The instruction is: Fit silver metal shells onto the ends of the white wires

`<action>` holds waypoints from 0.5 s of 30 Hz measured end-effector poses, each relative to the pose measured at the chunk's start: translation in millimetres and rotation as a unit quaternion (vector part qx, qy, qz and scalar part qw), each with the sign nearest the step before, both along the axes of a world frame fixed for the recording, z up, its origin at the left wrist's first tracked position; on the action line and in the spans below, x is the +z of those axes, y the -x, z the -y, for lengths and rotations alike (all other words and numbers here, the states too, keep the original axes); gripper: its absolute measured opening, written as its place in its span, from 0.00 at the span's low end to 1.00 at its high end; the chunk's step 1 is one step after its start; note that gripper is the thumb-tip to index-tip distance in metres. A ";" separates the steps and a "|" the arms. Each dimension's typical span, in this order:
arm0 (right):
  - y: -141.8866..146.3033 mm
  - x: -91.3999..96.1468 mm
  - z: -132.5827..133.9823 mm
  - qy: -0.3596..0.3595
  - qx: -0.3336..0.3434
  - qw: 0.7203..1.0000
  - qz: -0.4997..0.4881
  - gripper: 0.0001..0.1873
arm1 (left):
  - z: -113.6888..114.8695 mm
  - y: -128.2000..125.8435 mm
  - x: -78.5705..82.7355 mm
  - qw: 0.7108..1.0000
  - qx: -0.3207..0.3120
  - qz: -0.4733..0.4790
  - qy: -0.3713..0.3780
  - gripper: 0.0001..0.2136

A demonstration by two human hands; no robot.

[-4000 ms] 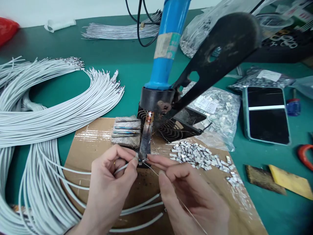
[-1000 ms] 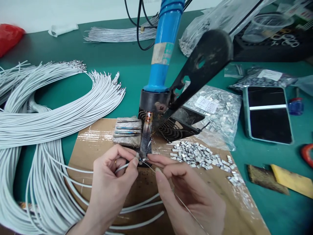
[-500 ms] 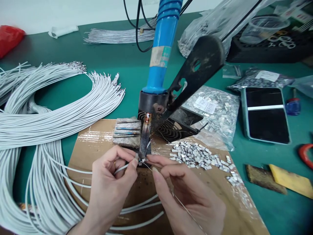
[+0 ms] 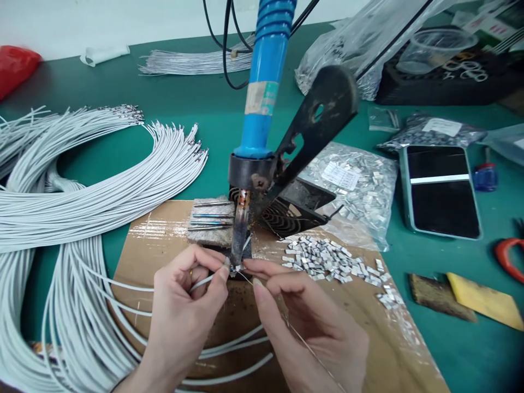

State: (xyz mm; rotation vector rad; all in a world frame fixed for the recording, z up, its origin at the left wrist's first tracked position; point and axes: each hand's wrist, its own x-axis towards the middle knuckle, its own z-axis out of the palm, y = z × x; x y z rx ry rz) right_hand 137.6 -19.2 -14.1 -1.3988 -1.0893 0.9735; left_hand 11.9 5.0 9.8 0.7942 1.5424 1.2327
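Observation:
A blue-handled soldering iron (image 4: 265, 82) is held upright in a black bracket (image 4: 315, 120), its tip pointing down between my hands. My left hand (image 4: 188, 300) pinches a white cable (image 4: 201, 283) whose end lies right at the iron's tip. Between the thumb and fingers of my right hand (image 4: 311, 322) runs a thin solder wire (image 4: 307, 345), its end reaching the same spot. A small silvery metal piece (image 4: 239, 268) sits there beside my right fingertips; the exact contact is too small to make out.
Loose metal pieces (image 4: 327, 256) are heaped on the cardboard (image 4: 143, 234) at right. Thick bundles of white cable (image 4: 102, 180) fill the left. A small fan (image 4: 282, 215) stands behind the iron. Farther right are a phone (image 4: 444, 191), a yellow sponge (image 4: 485, 300) and red-handled pliers (image 4: 510, 259).
The view has shifted slightly, so the iron and bracket appear a little farther left. Both hands keep nearly the same pose and the same hold at the tip.

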 end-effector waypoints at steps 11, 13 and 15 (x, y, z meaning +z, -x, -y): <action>0.8 2.7 -0.7 0.007 0.001 1.000 -0.004 0.11 | -1.3 0.2 0.9 1.000 -0.001 -0.010 0.003 0.06; 0.4 2.4 -0.7 0.005 0.002 1.000 -0.004 0.11 | -1.1 0.4 0.8 1.000 -0.003 -0.012 0.004 0.06; 0.2 2.2 -0.7 0.001 0.005 1.000 -0.004 0.11 | -0.7 0.7 0.3 1.000 -0.004 -0.006 0.006 0.07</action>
